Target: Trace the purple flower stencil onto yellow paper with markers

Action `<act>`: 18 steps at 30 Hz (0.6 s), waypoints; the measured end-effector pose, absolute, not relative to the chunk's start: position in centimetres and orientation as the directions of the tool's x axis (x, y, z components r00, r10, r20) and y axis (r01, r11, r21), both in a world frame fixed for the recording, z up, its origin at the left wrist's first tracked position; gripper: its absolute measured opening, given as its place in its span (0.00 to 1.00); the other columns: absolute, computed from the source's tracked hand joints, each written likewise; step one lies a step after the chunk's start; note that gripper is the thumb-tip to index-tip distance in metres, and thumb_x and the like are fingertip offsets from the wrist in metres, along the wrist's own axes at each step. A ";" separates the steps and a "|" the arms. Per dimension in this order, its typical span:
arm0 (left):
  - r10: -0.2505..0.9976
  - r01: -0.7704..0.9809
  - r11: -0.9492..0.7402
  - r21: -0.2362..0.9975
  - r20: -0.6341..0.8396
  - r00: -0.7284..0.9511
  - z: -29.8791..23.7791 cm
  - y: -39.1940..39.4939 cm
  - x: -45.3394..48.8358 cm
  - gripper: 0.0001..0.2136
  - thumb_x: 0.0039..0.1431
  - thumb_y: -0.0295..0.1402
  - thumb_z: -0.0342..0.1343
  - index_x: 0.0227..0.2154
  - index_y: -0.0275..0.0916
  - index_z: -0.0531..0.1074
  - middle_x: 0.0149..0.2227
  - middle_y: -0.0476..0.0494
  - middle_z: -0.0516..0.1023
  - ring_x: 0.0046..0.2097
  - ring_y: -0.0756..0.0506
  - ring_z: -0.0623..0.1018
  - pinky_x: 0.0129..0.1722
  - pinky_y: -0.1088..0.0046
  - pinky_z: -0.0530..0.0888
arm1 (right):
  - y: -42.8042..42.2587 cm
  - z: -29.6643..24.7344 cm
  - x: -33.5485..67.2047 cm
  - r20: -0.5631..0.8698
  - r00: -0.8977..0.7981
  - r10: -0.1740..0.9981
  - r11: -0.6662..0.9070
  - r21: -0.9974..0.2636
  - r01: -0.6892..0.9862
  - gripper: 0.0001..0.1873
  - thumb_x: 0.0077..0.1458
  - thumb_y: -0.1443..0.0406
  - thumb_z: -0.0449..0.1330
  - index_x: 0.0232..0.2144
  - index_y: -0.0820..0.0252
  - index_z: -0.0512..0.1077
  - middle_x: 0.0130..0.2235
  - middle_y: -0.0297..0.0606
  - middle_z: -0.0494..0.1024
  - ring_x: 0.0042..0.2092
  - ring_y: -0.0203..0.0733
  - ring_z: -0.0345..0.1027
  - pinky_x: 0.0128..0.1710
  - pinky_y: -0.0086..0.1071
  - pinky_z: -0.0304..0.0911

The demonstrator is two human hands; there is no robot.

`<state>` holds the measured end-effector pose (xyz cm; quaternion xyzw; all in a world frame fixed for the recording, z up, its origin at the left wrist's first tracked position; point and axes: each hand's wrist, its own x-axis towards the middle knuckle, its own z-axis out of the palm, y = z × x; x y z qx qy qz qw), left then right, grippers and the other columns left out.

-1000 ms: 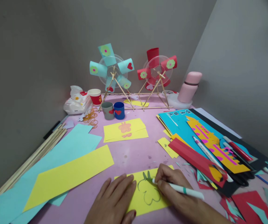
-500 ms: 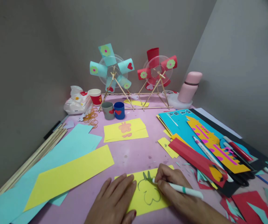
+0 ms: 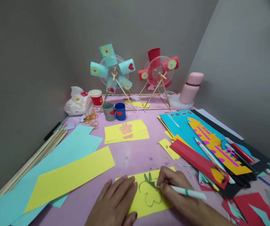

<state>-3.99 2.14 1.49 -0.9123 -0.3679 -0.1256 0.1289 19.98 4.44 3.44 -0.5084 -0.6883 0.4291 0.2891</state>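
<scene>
Right hand [image 3: 172, 185] grips marker [image 3: 184, 191], tip on yellow paper [image 3: 149, 197]; left hand [image 3: 116, 201] flat.

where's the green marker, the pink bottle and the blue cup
green marker [image 3: 188, 192], head view, white barrel by the green band
pink bottle [image 3: 190, 88], head view, middle of its body
blue cup [image 3: 120, 112], head view, front wall at the red heart

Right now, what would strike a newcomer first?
A light blue paper wheel model and a red paper wheel model stand at the back of the pink table. In front, the right hand holds a white green-tipped marker on a small yellow paper sheet with a flower outline; the left hand presses its left side.
</scene>
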 end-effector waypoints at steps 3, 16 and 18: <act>0.634 0.698 -0.708 -0.105 0.341 0.694 1.3 2.1 -4.0 0.23 0.59 0.39 0.55 0.56 0.39 0.65 0.55 0.44 0.72 0.54 0.43 0.73 0.51 0.69 0.72 | 4.6 3.6 19.8 -0.033 -0.325 0.945 0.101 -0.916 0.388 0.05 0.49 0.66 0.48 0.23 0.56 0.60 0.20 0.27 0.61 0.24 0.36 0.55 0.23 0.28 0.48; 0.674 0.716 -0.698 -0.021 0.318 0.666 1.6 2.3 -3.8 0.24 0.59 0.39 0.56 0.58 0.43 0.63 0.56 0.45 0.71 0.54 0.43 0.73 0.52 0.69 0.71 | 4.3 3.4 20.1 -0.060 -0.332 0.941 0.094 -0.899 0.427 0.06 0.51 0.70 0.49 0.26 0.56 0.62 0.24 0.29 0.64 0.27 0.37 0.57 0.25 0.27 0.50; 0.676 0.719 -0.695 -0.024 0.318 0.665 1.6 2.3 -3.8 0.24 0.59 0.39 0.56 0.57 0.43 0.64 0.56 0.45 0.72 0.54 0.43 0.73 0.52 0.69 0.72 | 4.3 3.4 20.1 -0.055 -0.330 0.942 0.098 -0.898 0.429 0.06 0.52 0.70 0.49 0.27 0.56 0.62 0.25 0.28 0.64 0.28 0.36 0.58 0.26 0.27 0.51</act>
